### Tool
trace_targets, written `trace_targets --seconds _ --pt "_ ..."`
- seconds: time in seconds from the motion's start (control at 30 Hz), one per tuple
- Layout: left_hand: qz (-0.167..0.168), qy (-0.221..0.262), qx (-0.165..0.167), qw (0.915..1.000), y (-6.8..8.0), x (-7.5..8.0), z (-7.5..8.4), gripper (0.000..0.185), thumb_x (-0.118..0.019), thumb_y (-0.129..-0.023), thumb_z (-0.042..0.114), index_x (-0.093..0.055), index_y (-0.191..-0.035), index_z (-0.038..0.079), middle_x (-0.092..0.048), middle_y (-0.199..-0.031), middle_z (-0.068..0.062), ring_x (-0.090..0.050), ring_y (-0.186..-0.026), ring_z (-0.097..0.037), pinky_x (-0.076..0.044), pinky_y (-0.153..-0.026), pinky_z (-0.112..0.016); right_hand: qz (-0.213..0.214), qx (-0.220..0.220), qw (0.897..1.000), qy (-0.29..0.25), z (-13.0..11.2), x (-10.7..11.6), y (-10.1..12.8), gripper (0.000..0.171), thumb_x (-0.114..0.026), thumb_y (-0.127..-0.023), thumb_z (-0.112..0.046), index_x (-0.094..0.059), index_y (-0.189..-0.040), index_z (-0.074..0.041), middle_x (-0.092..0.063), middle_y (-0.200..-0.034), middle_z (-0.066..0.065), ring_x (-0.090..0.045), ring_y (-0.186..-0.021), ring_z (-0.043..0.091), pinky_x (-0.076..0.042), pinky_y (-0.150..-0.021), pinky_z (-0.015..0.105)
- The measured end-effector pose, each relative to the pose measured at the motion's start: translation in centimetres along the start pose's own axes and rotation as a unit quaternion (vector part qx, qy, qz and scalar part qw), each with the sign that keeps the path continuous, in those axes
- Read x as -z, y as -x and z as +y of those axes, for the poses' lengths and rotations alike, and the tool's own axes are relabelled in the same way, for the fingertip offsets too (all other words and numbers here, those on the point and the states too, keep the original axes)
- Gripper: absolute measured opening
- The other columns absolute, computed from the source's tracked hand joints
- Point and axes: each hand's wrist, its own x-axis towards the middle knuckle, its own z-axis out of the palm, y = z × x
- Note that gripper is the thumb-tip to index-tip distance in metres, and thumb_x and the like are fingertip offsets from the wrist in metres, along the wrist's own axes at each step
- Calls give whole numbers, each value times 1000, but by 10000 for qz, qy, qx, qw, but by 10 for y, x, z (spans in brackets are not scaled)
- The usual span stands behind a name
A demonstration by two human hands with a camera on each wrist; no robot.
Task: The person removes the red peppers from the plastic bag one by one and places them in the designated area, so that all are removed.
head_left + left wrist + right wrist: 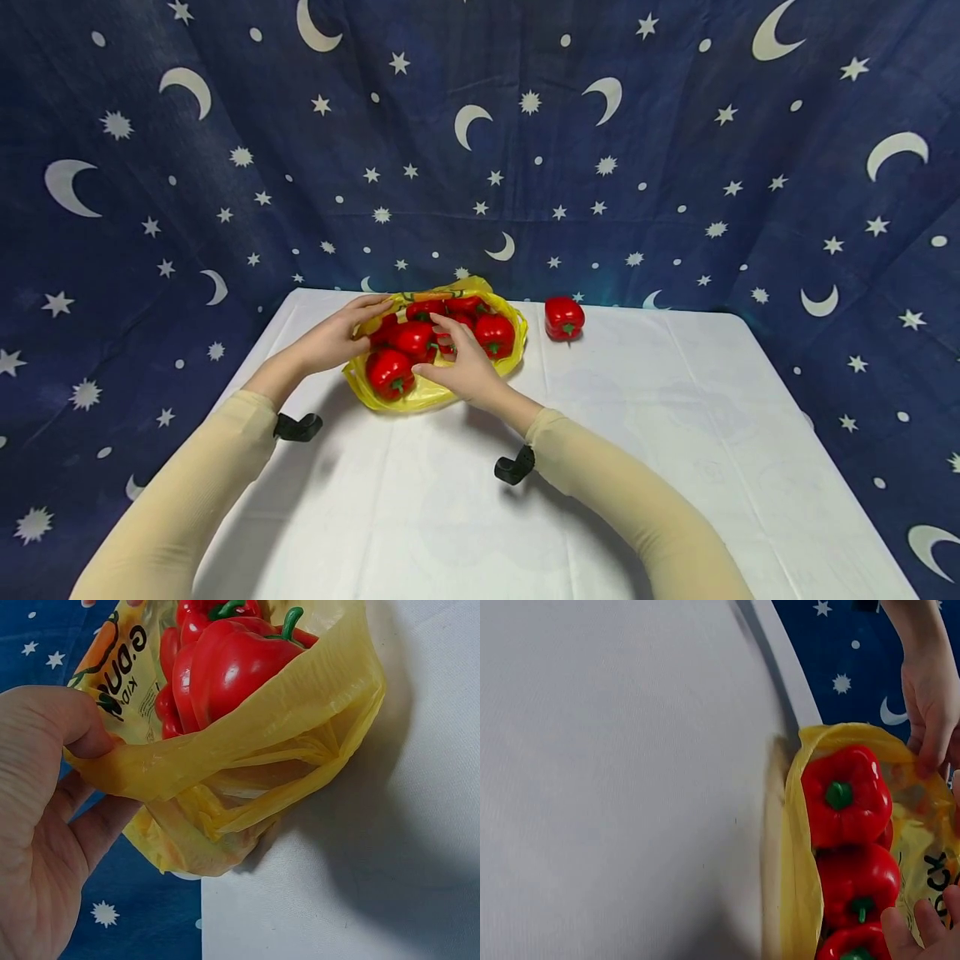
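Observation:
A yellow plastic bag [411, 403] with dark printing lies open on the table, holding several red bell peppers [389, 372] with green stems. At its left side, my left hand [330, 336] pinches the bag's rim between thumb and fingers, plainest in the left wrist view, where a bell pepper [232, 671] shows behind the raised edge. My right hand [467, 367] is over the bag's front right part, fingers spread and slightly bent. In the right wrist view its fingertips [901, 934] are beside the peppers and grip nothing visible; whether they touch one, I cannot tell.
One more red bell pepper [564, 318] stands outside the bag, to its right near the table's back edge. A white cloth covers the table [637, 417]. Behind it hangs a dark blue curtain [465, 200] with moons and stars.

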Motion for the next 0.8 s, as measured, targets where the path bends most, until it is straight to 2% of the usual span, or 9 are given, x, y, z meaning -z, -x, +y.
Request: trace_targets --seconds 0.2,0.4,0.53,0.8 --pt "-1 -32 -34 10000 0 2 1 70 -57 -92 -5 -41 -158 10 -28 -164 -11 -33 -146 -38 -40 -110 -57 -106 -47 9999 76 0 -12 -2 85 -83 -86 -31 -37 -157 -22 -45 -147 9 -48 -132 35 -45 -107 55" --pt "14 -121 -95 9999 1 2 1 69 -57 -92 -6 -41 -158 9 -29 -163 -12 -35 -145 -37 -40 -111 -56 -270 -64 9978 601 -2 -27 -2 85 -84 -84 -38 -40 -155 -21 -50 -141 6 -52 -125 25 -52 -100 42" --pt "10 -117 -152 9998 1 2 1 69 -58 -92 -6 -41 -158 9 -29 -163 -12 -34 -146 -37 -39 -111 -56 -402 68 9961 786 1 -36 -1 87 -85 -83 -37 -41 -155 -17 -50 -139 7 -55 -125 23 -51 -102 40" --pt "7 -149 -270 9995 0 1 0 69 -57 -91 -7 -42 -157 9 -30 -163 -12 -33 -146 -37 -37 -113 -57 -302 103 9901 1366 8 -47 -3 82 -84 -84 -35 -44 -153 -22 -51 -142 2 -54 -127 17 -49 -104 34"
